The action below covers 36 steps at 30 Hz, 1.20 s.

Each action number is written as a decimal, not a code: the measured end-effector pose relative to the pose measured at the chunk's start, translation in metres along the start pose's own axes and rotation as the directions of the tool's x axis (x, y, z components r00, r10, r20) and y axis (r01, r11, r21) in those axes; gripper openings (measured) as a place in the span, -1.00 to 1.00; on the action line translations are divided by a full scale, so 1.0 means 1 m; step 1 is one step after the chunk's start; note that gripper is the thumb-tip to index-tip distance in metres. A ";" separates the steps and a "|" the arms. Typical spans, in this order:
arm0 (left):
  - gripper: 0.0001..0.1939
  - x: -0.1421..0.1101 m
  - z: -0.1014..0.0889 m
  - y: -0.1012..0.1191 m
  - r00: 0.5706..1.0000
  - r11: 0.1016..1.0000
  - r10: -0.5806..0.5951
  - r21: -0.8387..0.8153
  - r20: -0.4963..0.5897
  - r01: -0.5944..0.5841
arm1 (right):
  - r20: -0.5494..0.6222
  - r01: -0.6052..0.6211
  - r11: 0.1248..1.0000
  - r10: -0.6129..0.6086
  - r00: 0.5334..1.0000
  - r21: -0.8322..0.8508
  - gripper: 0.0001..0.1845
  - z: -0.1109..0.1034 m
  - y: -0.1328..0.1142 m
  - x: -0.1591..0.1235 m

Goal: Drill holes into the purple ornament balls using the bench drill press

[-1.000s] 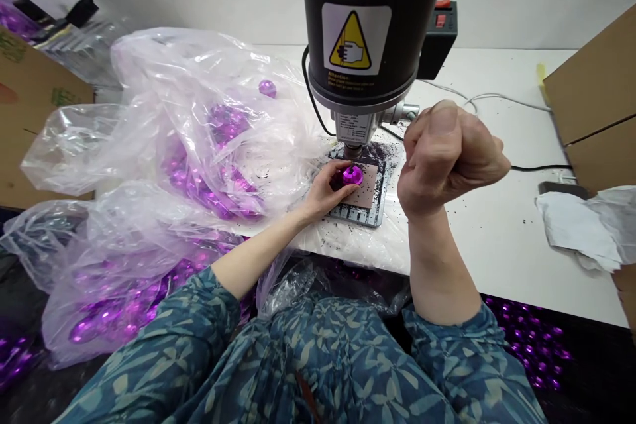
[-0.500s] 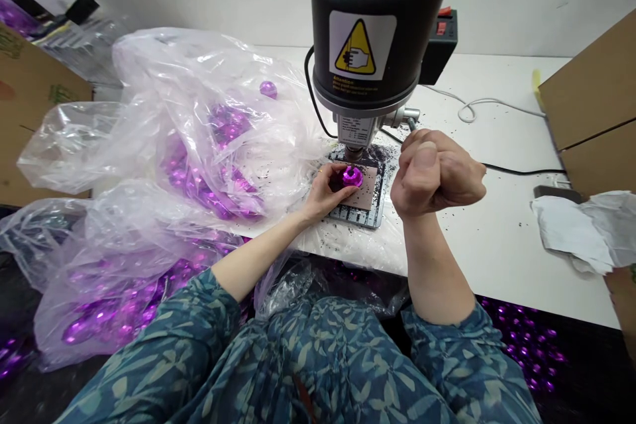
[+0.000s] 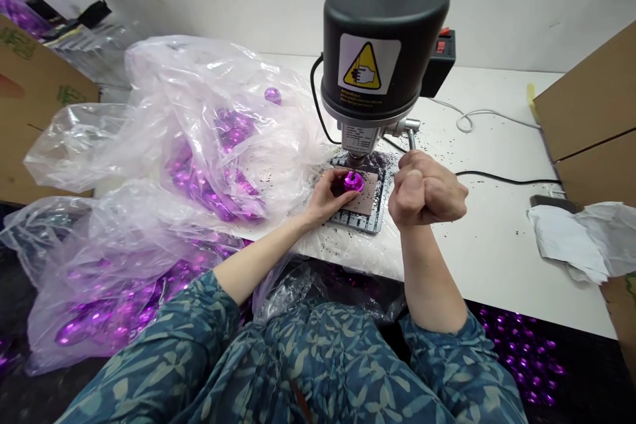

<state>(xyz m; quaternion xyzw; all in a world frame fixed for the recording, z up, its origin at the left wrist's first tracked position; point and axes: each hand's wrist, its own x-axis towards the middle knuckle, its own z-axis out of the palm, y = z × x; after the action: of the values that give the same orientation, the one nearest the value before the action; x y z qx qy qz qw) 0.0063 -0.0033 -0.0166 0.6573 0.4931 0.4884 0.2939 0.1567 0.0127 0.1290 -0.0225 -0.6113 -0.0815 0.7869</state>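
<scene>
My left hand pinches a shiny purple ball with a dark notch or hole in its top, between thumb and fingers. The ball rests on a tan board over the slotted metal base of a bench drill press. Just above the ball is the drill's chuck; the bit itself is hard to make out. On the right, my right hand is closed in a fist around the end of the feed lever, whose grip is hidden inside the fingers.
Clear plastic bags with many purple balls lie left of the press. Dark shavings scatter around its base. Cables, crumpled white paper and cardboard boxes are at right. More purple balls sit below the table edge.
My right fist has shifted slightly left and down with the lever, more of which now shows. The view has tilted a little. My left hand still holds the ball under the chuck.
</scene>
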 end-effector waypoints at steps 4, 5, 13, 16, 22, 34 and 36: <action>-0.49 0.002 0.002 0.002 0.999 1.000 -0.008 0.014 -0.037 0.008 | -0.095 -0.251 0.958 0.240 0.966 -0.139 -0.40 0.012 -0.002 0.028; -0.49 0.000 0.001 0.005 0.998 0.999 -0.002 0.037 -0.069 0.005 | -0.086 -0.313 0.935 0.302 0.949 -0.169 -0.39 0.014 -0.001 0.038; -0.53 -0.099 -0.015 0.039 0.788 0.819 0.534 0.043 0.306 -0.572 | -0.078 -0.507 0.855 0.501 0.862 -0.107 -0.39 0.028 0.006 0.069; -0.68 -0.146 -0.010 0.033 0.506 0.599 0.599 0.072 0.621 -0.797 | -0.126 -0.469 0.882 0.461 0.878 -0.043 -0.40 0.032 0.007 0.066; -0.62 -0.162 -0.001 0.015 0.517 0.605 0.444 0.181 0.732 -0.776 | -0.124 -0.515 0.856 0.516 0.847 0.047 -0.44 0.028 0.008 0.067; -0.60 0.065 -0.169 0.008 0.853 0.374 -0.520 0.911 0.049 0.176 | -0.141 -0.541 0.838 0.545 0.826 0.067 -0.36 0.024 0.008 0.065; -0.65 0.076 -0.184 0.005 0.792 0.312 -0.611 0.923 0.013 0.225 | -0.142 -0.527 0.846 0.533 0.834 0.075 -0.36 0.024 0.008 0.064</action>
<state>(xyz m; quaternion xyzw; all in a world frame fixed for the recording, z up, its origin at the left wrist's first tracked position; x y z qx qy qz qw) -0.1606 0.0486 0.0790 0.6315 0.7644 -0.0717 0.1082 0.1509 0.0176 0.1976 -0.1714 -0.5186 0.1480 0.8245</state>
